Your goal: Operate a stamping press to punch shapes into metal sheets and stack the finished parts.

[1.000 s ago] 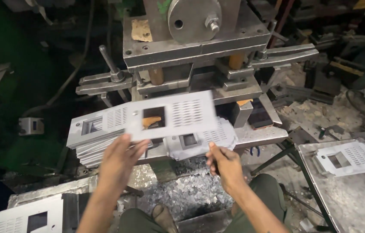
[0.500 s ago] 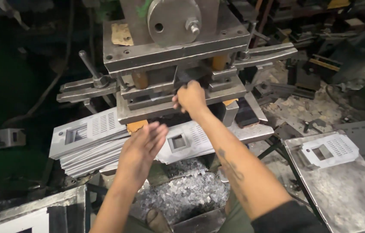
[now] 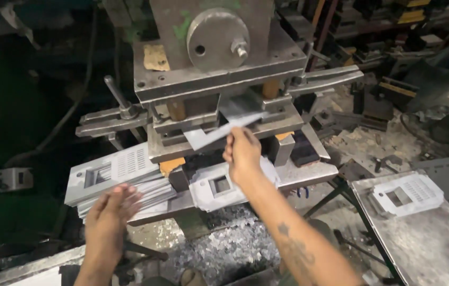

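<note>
Withdrawn right hand (image 3: 243, 153) now pinches flat grey metal sheet (image 3: 219, 132).

A metal-stamping workshop: a heavy steel press (image 3: 219, 79), stacked punched sheet blanks (image 3: 118, 175) and metal scrap (image 3: 230, 249) beneath.

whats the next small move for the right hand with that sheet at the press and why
Probably slide it deeper and level. The right hand pinches the thin grey metal sheet at its near edge, tilted, with only part of it inside the gap of the grey steel press. The left hand hangs open by the stack of perforated grey plates.
</note>
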